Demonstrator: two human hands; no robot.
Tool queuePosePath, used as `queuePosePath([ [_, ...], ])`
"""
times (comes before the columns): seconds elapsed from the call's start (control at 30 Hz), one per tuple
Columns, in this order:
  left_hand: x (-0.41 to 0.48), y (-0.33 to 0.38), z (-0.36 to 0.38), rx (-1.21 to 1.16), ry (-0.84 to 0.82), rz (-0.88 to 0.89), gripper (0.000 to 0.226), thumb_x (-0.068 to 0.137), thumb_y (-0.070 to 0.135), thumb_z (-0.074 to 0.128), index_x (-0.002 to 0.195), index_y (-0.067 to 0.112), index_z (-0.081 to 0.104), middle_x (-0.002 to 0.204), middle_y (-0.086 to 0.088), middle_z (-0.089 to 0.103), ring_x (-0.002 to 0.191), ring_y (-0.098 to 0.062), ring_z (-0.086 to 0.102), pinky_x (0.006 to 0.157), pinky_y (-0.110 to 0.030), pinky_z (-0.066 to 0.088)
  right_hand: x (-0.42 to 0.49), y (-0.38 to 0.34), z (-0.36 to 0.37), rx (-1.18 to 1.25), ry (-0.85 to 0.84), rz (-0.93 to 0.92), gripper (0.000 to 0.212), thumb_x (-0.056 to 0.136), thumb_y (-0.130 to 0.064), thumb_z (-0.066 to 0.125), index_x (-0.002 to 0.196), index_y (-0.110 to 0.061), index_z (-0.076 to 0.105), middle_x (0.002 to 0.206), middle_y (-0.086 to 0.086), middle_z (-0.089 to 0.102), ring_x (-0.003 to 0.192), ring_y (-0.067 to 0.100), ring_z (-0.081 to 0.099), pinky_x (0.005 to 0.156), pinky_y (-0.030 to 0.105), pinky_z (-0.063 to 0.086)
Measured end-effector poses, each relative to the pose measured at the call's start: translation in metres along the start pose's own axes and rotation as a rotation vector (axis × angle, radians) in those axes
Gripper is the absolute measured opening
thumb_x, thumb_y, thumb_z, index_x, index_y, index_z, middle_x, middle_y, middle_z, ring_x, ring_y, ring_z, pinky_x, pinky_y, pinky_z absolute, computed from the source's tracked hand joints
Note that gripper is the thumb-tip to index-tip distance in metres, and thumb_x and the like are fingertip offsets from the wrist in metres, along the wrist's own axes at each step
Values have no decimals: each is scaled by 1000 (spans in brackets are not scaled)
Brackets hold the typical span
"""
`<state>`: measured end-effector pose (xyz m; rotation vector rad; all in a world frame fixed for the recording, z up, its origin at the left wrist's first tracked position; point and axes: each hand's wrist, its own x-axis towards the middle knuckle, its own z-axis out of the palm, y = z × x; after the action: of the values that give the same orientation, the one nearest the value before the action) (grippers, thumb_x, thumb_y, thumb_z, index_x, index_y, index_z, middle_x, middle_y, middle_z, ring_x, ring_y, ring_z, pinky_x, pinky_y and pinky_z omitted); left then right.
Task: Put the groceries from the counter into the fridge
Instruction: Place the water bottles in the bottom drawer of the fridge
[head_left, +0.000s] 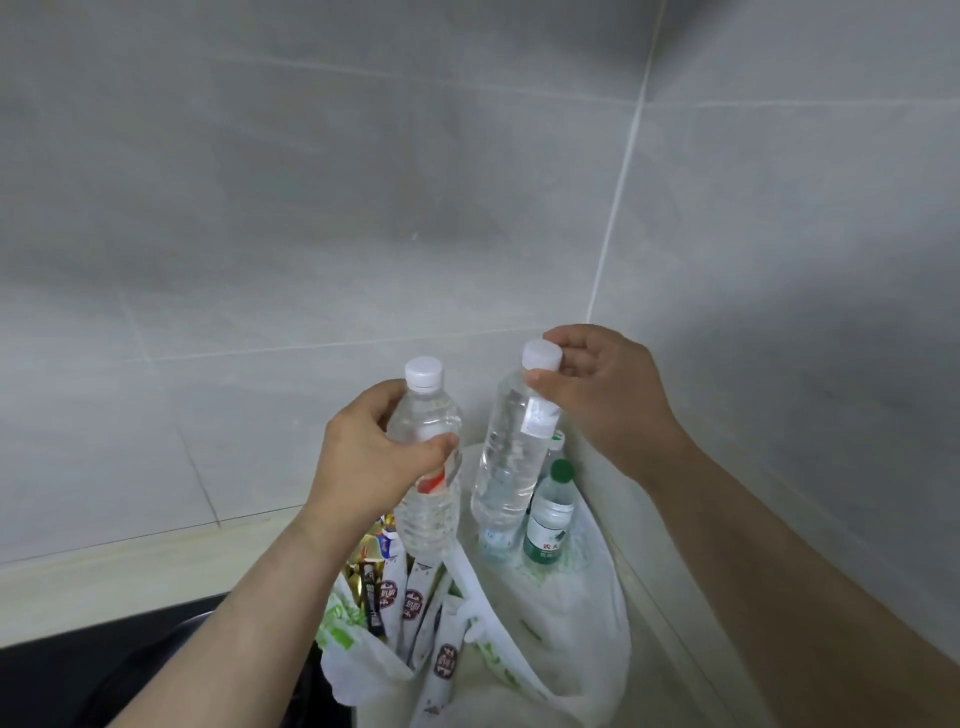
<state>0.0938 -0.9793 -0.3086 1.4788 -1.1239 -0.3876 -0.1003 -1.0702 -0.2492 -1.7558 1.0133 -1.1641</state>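
Note:
My left hand (363, 457) grips a clear water bottle with a white cap and a red label (428, 499) round its upper body, lifted above the bags. My right hand (602, 389) pinches a second clear bottle (511, 457) by its white cap, and it hangs tilted over the right bag. A green-capped, green-labelled bottle (548, 514) stands in the white plastic bag (571, 623) below. The left bag (353, 639) holds several wrapped snack packets (415, 603) and a gold-foil pack (358, 566).
Grey tiled walls (363, 208) meet in a corner behind the bags. A pale counter ledge (130, 566) runs along the wall. A black surface (104, 665) lies at the lower left beside the bags.

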Motion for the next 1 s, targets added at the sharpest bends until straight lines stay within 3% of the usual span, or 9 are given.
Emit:
queuePosePath([
  [0.1,-9,6,-4,-9,-33,21,41,66,14,87,99,33,69,86,21,71,77,3,66,67,-12,51,-23,-4,-7,-11,-19,15,31,76,-12,82,97,-29,68,93,-7,76,89,11,72,89,41,58],
  [0.27,-23,12,-2,-60,-94,9,42,66,14,86,103,28,72,85,17,73,77,2,68,65,-13,49,-62,-8,-19,-14,-3,42,32,78,-6,79,95,-30,68,88,-9,76,84,6,72,74,21,56],
  [0.43,-39,15,12,-78,-178,-1,40,67,14,86,96,36,70,86,21,72,79,0,68,69,-20,54,-94,-3,-36,-56,62,71,35,78,-4,80,94,-32,66,84,-14,76,76,0,72,68,12,53],
  [0.7,-68,33,50,-72,-322,16,41,68,17,86,103,33,71,87,21,72,80,2,68,67,-16,51,-145,9,-82,-100,198,127,36,77,-7,81,98,-34,67,89,-14,75,80,0,71,71,12,54],
  [0.8,-76,48,67,-77,-373,43,40,67,18,86,102,31,72,87,18,73,80,1,68,66,-13,50,-166,12,-108,-61,282,157,38,76,-2,80,101,-29,69,91,-8,76,85,6,72,77,21,58],
  [0.9,-90,68,86,-109,-433,58,39,67,15,86,99,32,72,88,17,74,81,-1,69,71,-21,53,-192,10,-138,-88,350,141,39,76,-1,80,96,-31,68,93,-9,77,89,10,73,83,31,57],
  [1.0,-114,91,107,-136,-492,85,41,66,9,87,93,34,71,85,18,74,79,-1,70,70,-21,56,-223,2,-170,-127,384,137,37,78,-4,79,96,-34,67,89,-15,76,86,5,72,79,24,56],
])
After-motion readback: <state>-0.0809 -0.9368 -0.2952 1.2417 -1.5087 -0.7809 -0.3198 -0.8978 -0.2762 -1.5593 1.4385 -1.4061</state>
